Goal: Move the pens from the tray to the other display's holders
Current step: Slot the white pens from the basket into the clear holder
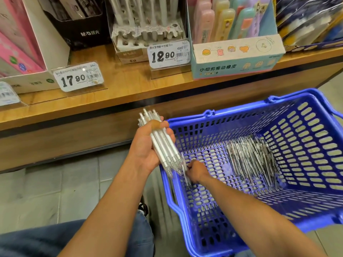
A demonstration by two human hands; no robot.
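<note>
My left hand grips a bundle of several white pens, held just left of the blue basket's near-left corner, caps pointing up toward the shelf. Inside the basket near its left wall, my right hand pinches a single pen that is blurred. A pile of several wrapped pens lies on the basket floor to the right. On the wooden shelf stands a clear pen display with round holders; some holders carry white pens.
Price tags 17.90 and 12.90 stand along the shelf. A black box, a pink and white box and a pastel eraser box flank the pen display. Tiled floor lies below the shelf, my knee at bottom left.
</note>
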